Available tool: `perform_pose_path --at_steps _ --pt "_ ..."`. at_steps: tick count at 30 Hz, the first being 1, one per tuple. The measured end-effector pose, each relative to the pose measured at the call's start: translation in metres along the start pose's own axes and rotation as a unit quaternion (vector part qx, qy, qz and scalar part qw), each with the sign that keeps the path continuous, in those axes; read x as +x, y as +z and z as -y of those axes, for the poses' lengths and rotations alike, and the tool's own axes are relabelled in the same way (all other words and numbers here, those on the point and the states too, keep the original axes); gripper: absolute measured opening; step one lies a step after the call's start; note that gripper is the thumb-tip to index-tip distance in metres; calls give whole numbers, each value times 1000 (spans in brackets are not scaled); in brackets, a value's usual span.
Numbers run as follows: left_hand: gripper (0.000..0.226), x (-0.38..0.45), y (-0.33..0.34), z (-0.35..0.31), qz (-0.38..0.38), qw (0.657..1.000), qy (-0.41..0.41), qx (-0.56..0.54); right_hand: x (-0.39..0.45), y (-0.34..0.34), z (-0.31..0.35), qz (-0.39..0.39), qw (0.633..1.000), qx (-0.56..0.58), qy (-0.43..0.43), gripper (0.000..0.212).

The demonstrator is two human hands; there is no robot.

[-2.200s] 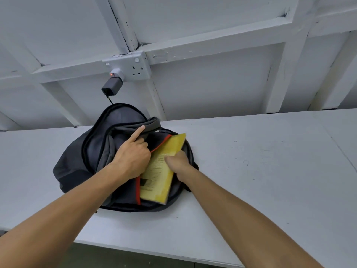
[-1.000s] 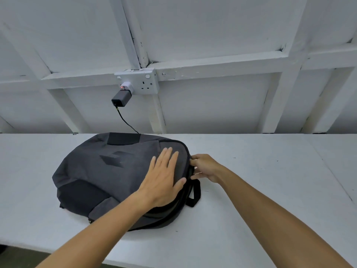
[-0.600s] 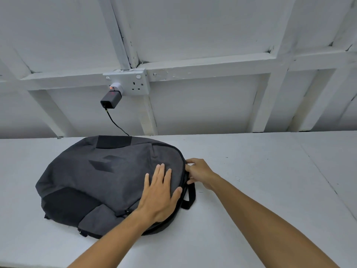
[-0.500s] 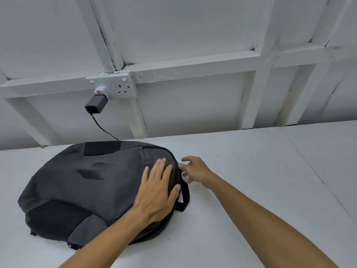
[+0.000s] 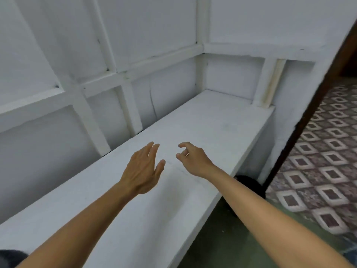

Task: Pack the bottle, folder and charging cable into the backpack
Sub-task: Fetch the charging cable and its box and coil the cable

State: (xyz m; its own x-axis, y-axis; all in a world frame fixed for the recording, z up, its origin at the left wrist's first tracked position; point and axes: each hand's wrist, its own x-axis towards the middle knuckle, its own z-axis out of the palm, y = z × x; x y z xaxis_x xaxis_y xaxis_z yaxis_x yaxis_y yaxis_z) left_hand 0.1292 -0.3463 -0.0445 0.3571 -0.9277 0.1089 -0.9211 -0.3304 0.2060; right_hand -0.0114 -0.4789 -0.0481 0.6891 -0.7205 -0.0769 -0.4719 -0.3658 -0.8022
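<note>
A: Grey fabric showed only as a dark sliver at the bottom-left corner (image 5: 9, 257), probably the backpack's edge. Half a second before, the backpack filled the lower left of the view with the left palm flat on it; now the head had swung right and both hands were off it.

B: So what did that mean for the packing?

A: I judged the folder was stowed and the bag shut. The charger had last been seen plugged into the wall socket, so the cable probably remained. No bottle was visible at all.

B: And the hands?

A: 2 of them, both empty. The left hand (image 5: 144, 169) hovered over the white bench (image 5: 222, 120), fingers straight and loosely spread. The right hand (image 5: 192, 160) hung just beside it, fingers curled but gripping nothing.

B: Anything farther off?

A: 1 dark round object (image 5: 249, 185) under the bench edge, too blurred to name, then patterned floor tiles (image 5: 328, 161) and the white framed wall (image 5: 116, 55).
</note>
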Motion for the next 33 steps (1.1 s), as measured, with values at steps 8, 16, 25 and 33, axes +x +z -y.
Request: perform_pose_path --at_steps 8,16,25,33 --pt "63 103 13 -230 -16 984 172 -35 -85 -214 -114 -180 982 -29 44 41" --pt "62 136 26 -492 -15 924 373 -78 -228 -406 -215 -374 917 -65 121 46" --pt "72 124 22 -742 16 836 532 -133 -401 -525 -261 -621 757 -103 175 33" --pt "95 131 14 -934 129 789 552 -237 -528 -575 -281 -845 485 -199 105 19"
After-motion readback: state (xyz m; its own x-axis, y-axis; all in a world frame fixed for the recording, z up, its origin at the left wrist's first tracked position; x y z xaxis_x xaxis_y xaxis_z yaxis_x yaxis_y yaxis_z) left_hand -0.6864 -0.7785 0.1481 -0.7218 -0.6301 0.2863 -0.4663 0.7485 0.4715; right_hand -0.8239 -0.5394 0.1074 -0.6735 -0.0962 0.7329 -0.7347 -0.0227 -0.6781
